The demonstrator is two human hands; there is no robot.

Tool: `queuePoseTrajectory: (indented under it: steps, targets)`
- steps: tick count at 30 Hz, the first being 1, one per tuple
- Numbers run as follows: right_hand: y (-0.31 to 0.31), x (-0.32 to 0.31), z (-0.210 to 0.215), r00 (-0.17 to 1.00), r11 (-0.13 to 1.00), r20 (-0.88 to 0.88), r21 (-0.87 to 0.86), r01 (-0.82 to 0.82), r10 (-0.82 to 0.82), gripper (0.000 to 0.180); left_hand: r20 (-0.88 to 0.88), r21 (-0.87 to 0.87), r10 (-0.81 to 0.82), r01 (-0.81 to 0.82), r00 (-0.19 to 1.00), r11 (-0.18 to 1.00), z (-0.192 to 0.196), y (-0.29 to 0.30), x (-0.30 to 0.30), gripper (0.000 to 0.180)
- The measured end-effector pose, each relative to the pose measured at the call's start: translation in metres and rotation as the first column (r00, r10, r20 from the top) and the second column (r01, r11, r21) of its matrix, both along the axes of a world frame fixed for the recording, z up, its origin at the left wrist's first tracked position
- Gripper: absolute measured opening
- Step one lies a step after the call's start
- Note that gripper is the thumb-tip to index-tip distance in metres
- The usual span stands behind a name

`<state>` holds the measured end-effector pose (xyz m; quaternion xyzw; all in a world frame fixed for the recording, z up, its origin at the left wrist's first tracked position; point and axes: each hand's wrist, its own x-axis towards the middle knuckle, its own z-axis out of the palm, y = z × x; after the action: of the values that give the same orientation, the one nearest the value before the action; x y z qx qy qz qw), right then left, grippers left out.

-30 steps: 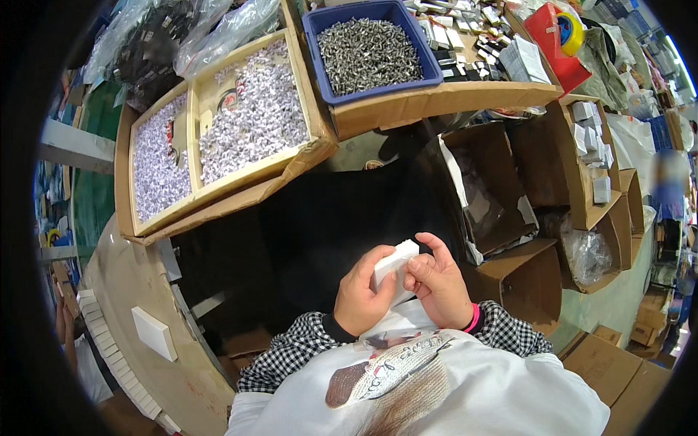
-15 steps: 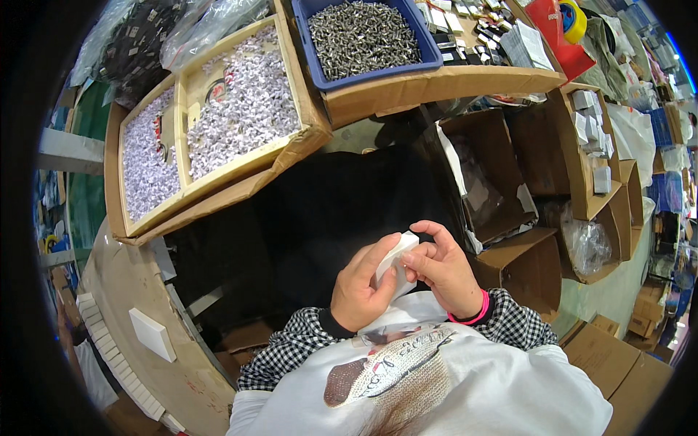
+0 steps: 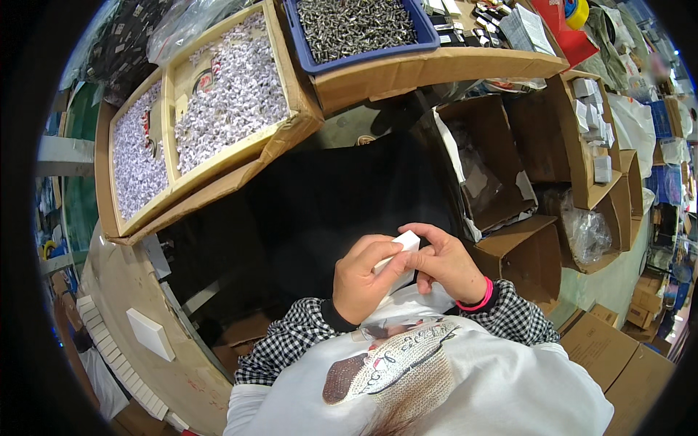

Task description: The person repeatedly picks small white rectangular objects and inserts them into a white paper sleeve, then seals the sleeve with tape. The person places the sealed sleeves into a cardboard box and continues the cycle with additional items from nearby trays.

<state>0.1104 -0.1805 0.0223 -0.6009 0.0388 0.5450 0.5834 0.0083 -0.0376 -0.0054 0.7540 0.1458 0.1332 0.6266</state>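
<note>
A small white box [image 3: 408,241] is held upright between my two hands, in front of my chest. My left hand [image 3: 363,277] wraps round its left side, with the thumb across the near face. My right hand [image 3: 448,267] pinches at the box's right edge with thumb and fingers, and its index finger curves over the top corner. Much of the box is covered by my fingers, so I cannot tell whether its flap is closed.
A wooden tray [image 3: 171,123] of small white pieces stands far left, beside a blue bin [image 3: 436,38] of small metal parts. Open cardboard boxes [image 3: 518,254] stand to the right. Another white box [image 3: 150,334] lies on the left table, near a row of white boxes [image 3: 109,347].
My left thumb has moved up the box towards my right fingers. The box is slightly more covered now. The surroundings have shifted a little up and left in the view.
</note>
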Motion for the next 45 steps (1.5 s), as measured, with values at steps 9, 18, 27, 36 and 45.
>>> queuePoseTrajectory:
  steps: [9,18,27,36,45]
  targets:
    - [-0.010,-0.004,-0.027,0.663,0.790,0.433,-0.398,-0.467,0.610,0.044,-0.127,-0.127,0.052,-0.068,0.991,0.990,-0.014,0.004,-0.006,0.026]
    - [0.022,0.011,-0.013,0.786,0.867,0.367,-0.185,-0.462,0.497,0.033,0.027,-0.651,0.146,-0.093,0.989,0.753,-0.020,0.039,-0.019,0.026]
    - [0.126,0.022,0.068,-0.027,0.572,0.809,-0.438,-0.694,0.587,0.027,-0.218,-0.900,0.146,-0.257,0.965,0.352,-0.056,0.071,-0.035,0.038]
    - [0.266,-0.066,0.127,0.153,0.197,0.466,-0.049,-0.979,0.871,0.044,0.018,-0.915,0.225,-0.074,0.974,0.396,-0.139,0.041,-0.031,0.035]
    - [0.257,-0.071,0.087,0.274,0.235,0.850,0.183,-0.954,0.450,0.023,-0.140,-0.951,0.399,-0.236,0.906,0.201,-0.086,0.056,-0.046,0.029]
